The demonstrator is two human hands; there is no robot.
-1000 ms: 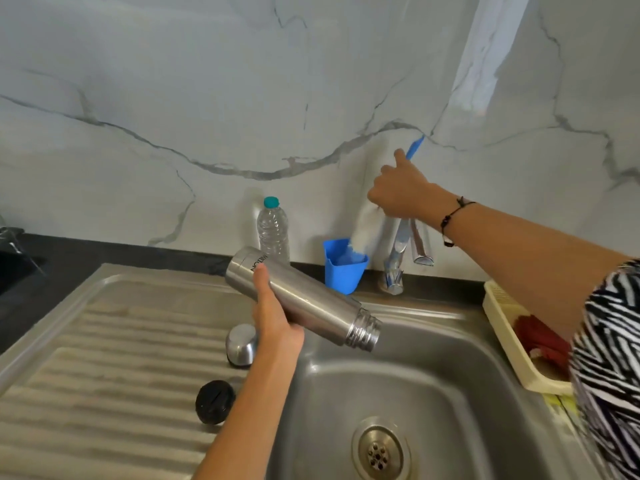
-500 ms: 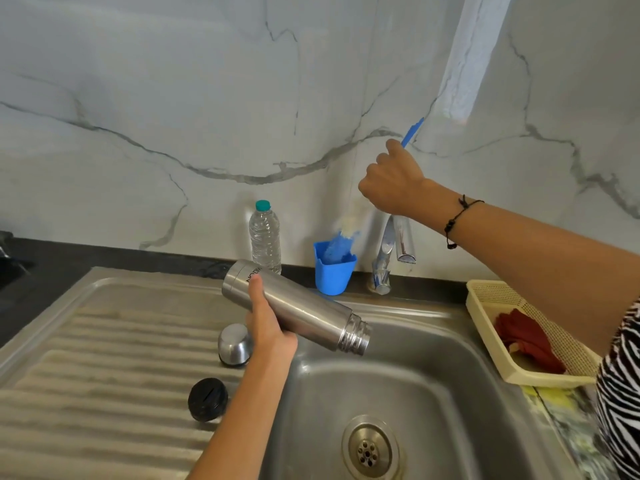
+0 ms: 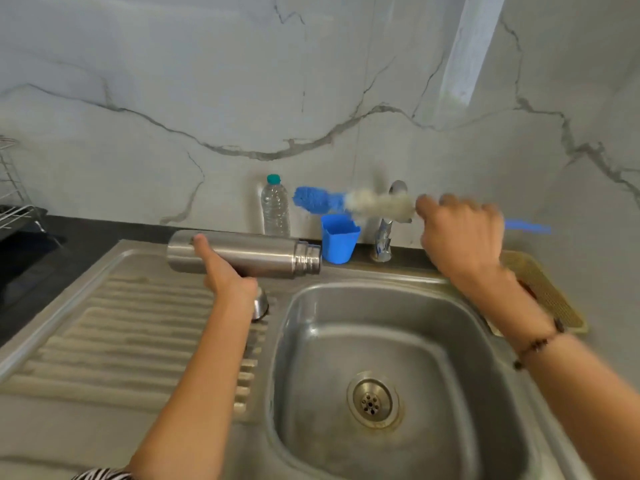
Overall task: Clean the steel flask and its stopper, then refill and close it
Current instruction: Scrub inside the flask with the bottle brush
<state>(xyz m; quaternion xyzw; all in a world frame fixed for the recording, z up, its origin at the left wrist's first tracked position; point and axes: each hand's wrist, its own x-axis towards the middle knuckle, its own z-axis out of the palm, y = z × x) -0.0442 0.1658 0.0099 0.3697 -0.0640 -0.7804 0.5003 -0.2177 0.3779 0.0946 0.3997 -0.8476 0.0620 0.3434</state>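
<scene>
My left hand (image 3: 225, 271) grips the steel flask (image 3: 256, 252) and holds it level above the sink's rim, its open threaded mouth pointing right. My right hand (image 3: 460, 233) grips a bottle brush (image 3: 349, 202) by its blue handle; the brush lies level in the air, its blue tip and white bristles pointing left toward the flask's mouth, a short gap apart. The flask's steel cap (image 3: 260, 304) peeks out behind my left wrist on the draining board. The black stopper is hidden by my left arm.
A blue cup (image 3: 339, 239) stands at the back by the tap (image 3: 384, 237), with a plastic water bottle (image 3: 275, 206) to its left. The sink basin (image 3: 433, 327) with its drain (image 3: 372, 400) lies below. A yellow tray (image 3: 550, 296) sits right; a wire rack (image 3: 14, 188) far left.
My right hand lifted the brush out of the blue cup and swung it level, bristles pointing left. My left hand turned the flask from tilted down to level.
</scene>
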